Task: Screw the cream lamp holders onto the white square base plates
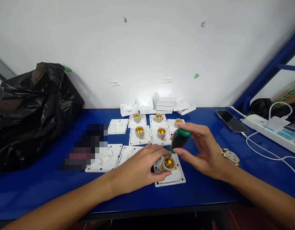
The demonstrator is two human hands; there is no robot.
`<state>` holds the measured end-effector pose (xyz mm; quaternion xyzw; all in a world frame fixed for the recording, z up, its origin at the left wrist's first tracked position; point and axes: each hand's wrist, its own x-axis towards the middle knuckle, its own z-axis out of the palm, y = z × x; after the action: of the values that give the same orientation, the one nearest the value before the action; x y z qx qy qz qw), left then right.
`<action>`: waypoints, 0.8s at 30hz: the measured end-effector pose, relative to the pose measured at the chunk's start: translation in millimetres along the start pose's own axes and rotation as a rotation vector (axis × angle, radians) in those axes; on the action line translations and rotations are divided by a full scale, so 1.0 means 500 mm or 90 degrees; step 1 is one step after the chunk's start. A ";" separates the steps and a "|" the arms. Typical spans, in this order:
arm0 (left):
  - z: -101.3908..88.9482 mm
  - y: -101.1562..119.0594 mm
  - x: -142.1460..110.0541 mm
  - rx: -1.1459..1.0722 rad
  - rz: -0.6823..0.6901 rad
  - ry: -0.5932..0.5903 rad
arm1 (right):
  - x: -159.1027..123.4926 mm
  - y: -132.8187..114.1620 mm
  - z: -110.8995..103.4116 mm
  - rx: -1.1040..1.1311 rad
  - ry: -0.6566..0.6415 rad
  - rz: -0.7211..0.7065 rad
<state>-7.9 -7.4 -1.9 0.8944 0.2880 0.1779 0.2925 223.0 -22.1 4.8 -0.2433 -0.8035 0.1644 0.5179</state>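
In my right hand point(201, 150) is a screwdriver point(180, 139) with a green and black handle, tilted so its tip points down into a lamp socket point(168, 163). That socket has a pale round body and a brass-coloured inside, and it sits on a square white plate point(172, 179) near the table's front. Thumb and fingers of my left hand point(147, 164) wrap round the socket from the left. The screwdriver's tip inside the socket is too small to make out well. A small dark piece point(189, 148), perhaps a screw, lies by my right hand.
Behind my hands stand several plates with sockets point(139, 131). Bare white plates point(106, 158) lie to the left, and white boxes point(165, 103) are stacked against the wall. A black plastic bag point(37, 111) fills the left. A phone point(230, 121), power strip point(279, 131) and cables occupy the right.
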 end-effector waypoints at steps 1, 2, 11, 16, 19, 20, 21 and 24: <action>0.000 0.000 0.000 0.001 0.000 0.000 | 0.000 0.000 0.000 -0.001 0.000 -0.003; 0.000 0.000 0.001 0.001 -0.001 0.000 | 0.000 0.001 0.000 0.000 -0.002 -0.007; -0.005 0.001 0.006 -0.008 0.010 -0.010 | 0.004 -0.003 -0.002 -0.014 -0.008 -0.021; -0.009 0.003 0.007 -0.001 0.027 -0.017 | 0.005 -0.010 -0.004 -0.026 -0.026 -0.015; -0.009 0.003 0.007 0.008 0.028 -0.013 | 0.003 -0.012 -0.002 -0.026 -0.020 -0.017; -0.008 0.002 0.006 0.010 0.030 -0.010 | 0.002 -0.011 -0.001 -0.028 -0.014 -0.016; -0.008 0.002 0.006 0.012 0.032 -0.008 | 0.001 -0.010 0.000 -0.031 -0.009 -0.015; -0.007 0.001 0.004 0.014 0.032 -0.007 | -0.001 -0.004 0.000 -0.034 0.001 -0.015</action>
<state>-8.1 -4.9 1.5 0.9054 0.2656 0.1775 0.2796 222.6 -24.0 5.2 -0.2479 -0.8102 0.1365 0.5133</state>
